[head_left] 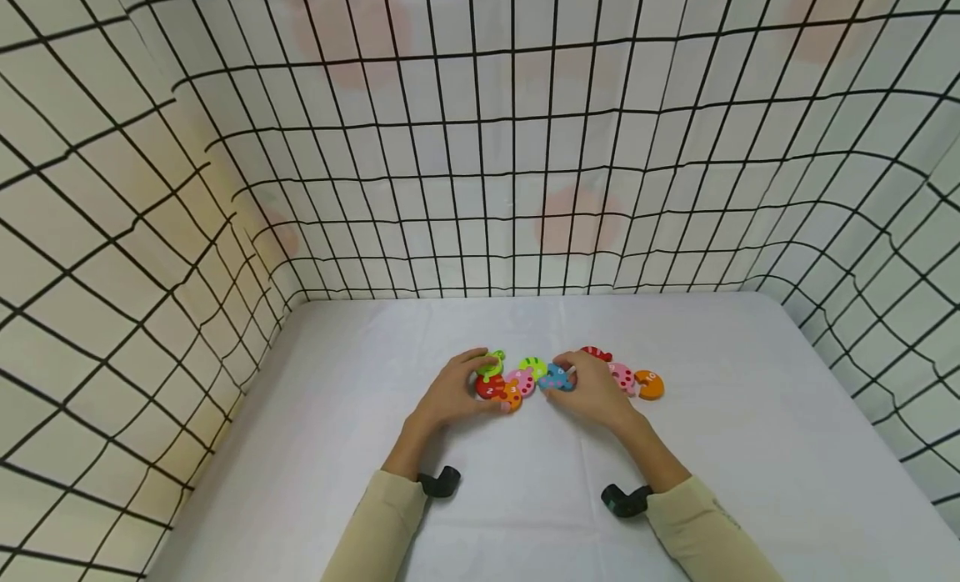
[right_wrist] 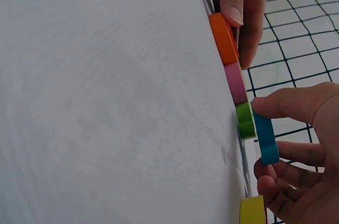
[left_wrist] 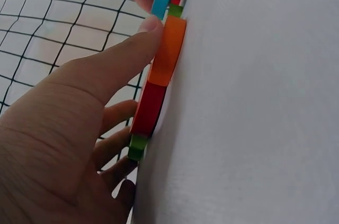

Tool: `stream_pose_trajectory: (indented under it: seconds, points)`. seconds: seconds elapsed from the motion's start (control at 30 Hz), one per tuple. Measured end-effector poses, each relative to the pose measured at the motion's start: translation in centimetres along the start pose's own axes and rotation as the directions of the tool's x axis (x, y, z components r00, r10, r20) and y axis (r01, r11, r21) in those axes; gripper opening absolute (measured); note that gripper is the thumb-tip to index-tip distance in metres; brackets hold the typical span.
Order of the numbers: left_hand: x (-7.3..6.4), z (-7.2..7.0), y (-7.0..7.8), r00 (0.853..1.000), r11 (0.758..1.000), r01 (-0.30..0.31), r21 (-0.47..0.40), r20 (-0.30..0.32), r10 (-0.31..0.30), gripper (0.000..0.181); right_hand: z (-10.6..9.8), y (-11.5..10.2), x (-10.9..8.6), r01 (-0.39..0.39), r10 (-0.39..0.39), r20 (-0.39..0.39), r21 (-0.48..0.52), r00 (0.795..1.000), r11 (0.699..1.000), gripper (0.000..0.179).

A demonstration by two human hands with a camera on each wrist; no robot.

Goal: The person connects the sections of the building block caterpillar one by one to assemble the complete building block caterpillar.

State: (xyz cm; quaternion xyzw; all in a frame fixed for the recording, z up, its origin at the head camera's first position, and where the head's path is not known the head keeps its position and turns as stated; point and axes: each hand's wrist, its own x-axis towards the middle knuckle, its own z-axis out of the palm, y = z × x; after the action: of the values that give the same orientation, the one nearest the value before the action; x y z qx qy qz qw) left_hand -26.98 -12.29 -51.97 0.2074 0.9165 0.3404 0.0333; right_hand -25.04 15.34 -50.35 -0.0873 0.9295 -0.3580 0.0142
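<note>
Small numbered animal-shaped puzzle pieces lie in a row on the white table. My left hand [head_left: 452, 392] holds the left end of the row. Its thumb is against the orange piece [left_wrist: 168, 49], and its fingers are behind the red piece [left_wrist: 150, 108] and light green piece [left_wrist: 137, 147]. A pink spotted piece [head_left: 521, 382] and a striped green piece [head_left: 533, 367] continue the row. My right hand [head_left: 592, 388] pinches a blue piece [right_wrist: 266, 138] beside the green one, slightly raised. Whether the blue piece touches the row, I cannot tell.
Right of my right hand lie a red striped piece [head_left: 596, 352], a pink spotted piece [head_left: 622, 377] and an orange piece [head_left: 649, 385]. A yellow piece [right_wrist: 252, 211] shows below the right fingers. Black wire mesh [head_left: 513, 173] stands around the white table [head_left: 517, 499].
</note>
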Motion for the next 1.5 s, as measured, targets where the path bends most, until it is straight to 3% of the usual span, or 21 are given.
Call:
stream_pose_trajectory:
  seconds: [0.4, 0.77, 0.97, 1.17, 1.4, 1.5]
  points:
    - [0.2, -0.6, 0.7, 1.000, 0.999, -0.005, 0.046, 0.019, 0.004, 0.076, 0.0, -0.5, -0.1, -0.012, 0.012, -0.001, -0.016, 1.000, 1.000, 0.053]
    - [-0.1, -0.6, 1.5, 1.000, 0.981, 0.014, 0.195, -0.005, -0.013, 0.082, 0.5, -0.5, 0.2, -0.039, 0.039, 0.002, -0.037, 0.999, 0.999, 0.053]
    - [-0.2, -0.5, 1.5, 1.000, 0.982, 0.018, 0.188, -0.007, -0.017, 0.082, 0.6, -0.3, 0.3, -0.041, 0.042, 0.017, -0.047, 0.999, 0.998, 0.054]
    - [-0.2, -0.3, 1.5, 0.999, 0.987, 0.033, 0.154, -0.001, -0.033, 0.082, -0.4, -0.2, -0.2, -0.063, 0.064, 0.024, -0.014, 0.998, 0.998, 0.058]
    - [-0.3, -0.5, 1.5, 0.999, 0.988, 0.032, 0.152, 0.006, -0.034, 0.090, -2.5, 1.2, -1.3, 0.015, -0.017, -0.051, -0.033, 0.999, 0.999, 0.049]
    - [-0.3, -0.5, 1.4, 0.999, 0.987, 0.034, 0.155, 0.012, -0.036, 0.095, -3.4, 1.9, -1.7, 0.013, -0.016, -0.060, -0.048, 0.998, 0.999, 0.049]
